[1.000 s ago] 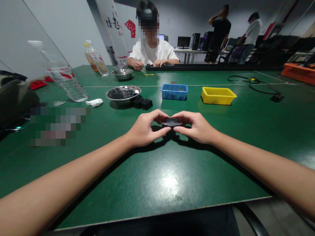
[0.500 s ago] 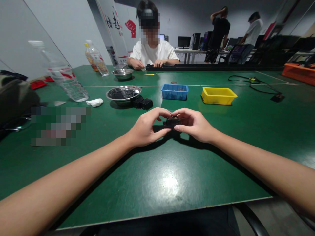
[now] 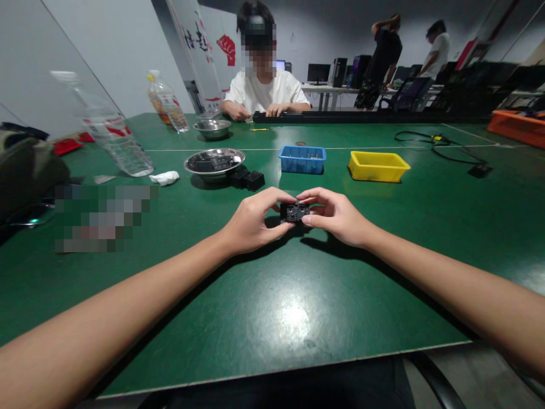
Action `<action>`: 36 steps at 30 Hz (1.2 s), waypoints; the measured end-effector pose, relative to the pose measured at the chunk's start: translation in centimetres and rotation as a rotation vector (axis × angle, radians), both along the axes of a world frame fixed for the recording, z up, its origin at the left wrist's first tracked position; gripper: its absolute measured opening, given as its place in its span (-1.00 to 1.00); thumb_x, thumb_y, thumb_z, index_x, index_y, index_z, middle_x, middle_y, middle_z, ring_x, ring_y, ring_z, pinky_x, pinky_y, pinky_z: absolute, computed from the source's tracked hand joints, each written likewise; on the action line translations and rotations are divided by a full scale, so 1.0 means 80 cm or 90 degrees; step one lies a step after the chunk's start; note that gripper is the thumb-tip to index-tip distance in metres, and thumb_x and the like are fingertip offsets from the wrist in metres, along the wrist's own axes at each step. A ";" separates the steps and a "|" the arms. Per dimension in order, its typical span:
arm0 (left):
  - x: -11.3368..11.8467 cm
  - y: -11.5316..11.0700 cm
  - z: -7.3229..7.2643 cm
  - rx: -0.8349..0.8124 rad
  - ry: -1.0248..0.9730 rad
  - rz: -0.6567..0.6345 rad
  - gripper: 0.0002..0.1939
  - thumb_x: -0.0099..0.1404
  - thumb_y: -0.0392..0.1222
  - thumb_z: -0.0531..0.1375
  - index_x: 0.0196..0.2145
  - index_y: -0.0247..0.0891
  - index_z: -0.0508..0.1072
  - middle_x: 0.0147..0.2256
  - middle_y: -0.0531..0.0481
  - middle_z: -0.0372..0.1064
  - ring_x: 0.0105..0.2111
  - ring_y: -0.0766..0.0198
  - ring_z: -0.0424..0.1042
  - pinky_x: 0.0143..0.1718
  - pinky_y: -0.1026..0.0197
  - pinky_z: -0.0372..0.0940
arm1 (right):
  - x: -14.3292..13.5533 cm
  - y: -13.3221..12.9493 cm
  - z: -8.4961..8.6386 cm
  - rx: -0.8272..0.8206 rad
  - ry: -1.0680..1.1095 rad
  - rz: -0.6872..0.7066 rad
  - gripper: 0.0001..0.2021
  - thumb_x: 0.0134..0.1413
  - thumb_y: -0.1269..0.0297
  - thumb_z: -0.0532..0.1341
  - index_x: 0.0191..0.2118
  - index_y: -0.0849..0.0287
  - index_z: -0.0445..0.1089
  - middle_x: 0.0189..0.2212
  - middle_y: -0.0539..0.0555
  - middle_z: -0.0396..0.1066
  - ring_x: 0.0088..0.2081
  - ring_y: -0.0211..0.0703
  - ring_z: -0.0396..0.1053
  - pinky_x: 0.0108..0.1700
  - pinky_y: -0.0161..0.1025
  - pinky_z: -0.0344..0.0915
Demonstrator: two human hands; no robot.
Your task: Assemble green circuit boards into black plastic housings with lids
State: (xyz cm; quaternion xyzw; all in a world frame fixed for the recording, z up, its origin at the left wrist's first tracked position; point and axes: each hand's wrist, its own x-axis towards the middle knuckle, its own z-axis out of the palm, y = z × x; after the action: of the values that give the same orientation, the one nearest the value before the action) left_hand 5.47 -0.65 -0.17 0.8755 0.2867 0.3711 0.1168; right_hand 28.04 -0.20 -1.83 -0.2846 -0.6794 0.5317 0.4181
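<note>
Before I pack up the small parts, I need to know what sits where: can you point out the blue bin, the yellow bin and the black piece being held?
Blue bin point(image 3: 302, 166): head view, front wall.
Yellow bin point(image 3: 377, 172): head view, front wall.
Black piece point(image 3: 297, 212): head view, middle of its face.

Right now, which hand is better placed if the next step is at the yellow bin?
Right, probably: the right hand is nearer the yellow bin. Both it and the left hand hold the black rectangular part.

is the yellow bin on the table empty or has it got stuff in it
Looks empty: the yellow bin shows bare inner walls, with nothing visible inside.
</note>
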 end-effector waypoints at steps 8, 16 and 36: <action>0.002 -0.002 0.001 -0.081 -0.044 -0.017 -0.62 0.23 -0.14 0.37 -0.04 -0.31 0.47 -0.08 -0.16 0.50 -0.08 0.16 0.51 -0.04 0.14 0.46 | -0.002 0.000 -0.001 -0.043 0.006 0.016 -0.58 -0.04 0.25 0.46 -0.06 0.18 0.38 -0.35 -0.02 0.52 -0.40 -0.26 0.48 -0.29 -0.24 0.51; 0.006 0.003 -0.010 -0.360 -0.198 -0.037 -0.55 0.19 -0.09 0.39 -0.02 -0.33 0.47 -0.13 -0.17 0.57 -0.21 0.15 0.58 -0.14 0.08 0.50 | -0.002 0.002 -0.003 -0.029 0.007 -0.032 -0.49 -0.15 0.33 0.50 -0.02 0.16 0.42 -0.14 0.09 0.56 -0.16 -0.11 0.54 -0.05 -0.10 0.51; -0.003 0.003 -0.007 -0.160 -0.068 -0.011 -0.76 0.24 -0.22 0.32 -0.13 -0.28 0.50 -0.18 -0.08 0.55 -0.19 0.19 0.54 -0.12 0.15 0.45 | -0.001 0.000 -0.004 -0.009 -0.031 -0.035 -0.69 0.08 0.15 0.38 -0.09 0.18 0.49 -0.23 0.07 0.58 -0.24 -0.14 0.52 -0.19 -0.19 0.47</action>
State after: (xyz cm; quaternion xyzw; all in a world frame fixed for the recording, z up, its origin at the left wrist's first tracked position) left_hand 5.24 -0.44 -0.72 0.8353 0.3169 0.3774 0.2439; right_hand 27.98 -0.24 -2.15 -0.3187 -0.6775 0.5179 0.4137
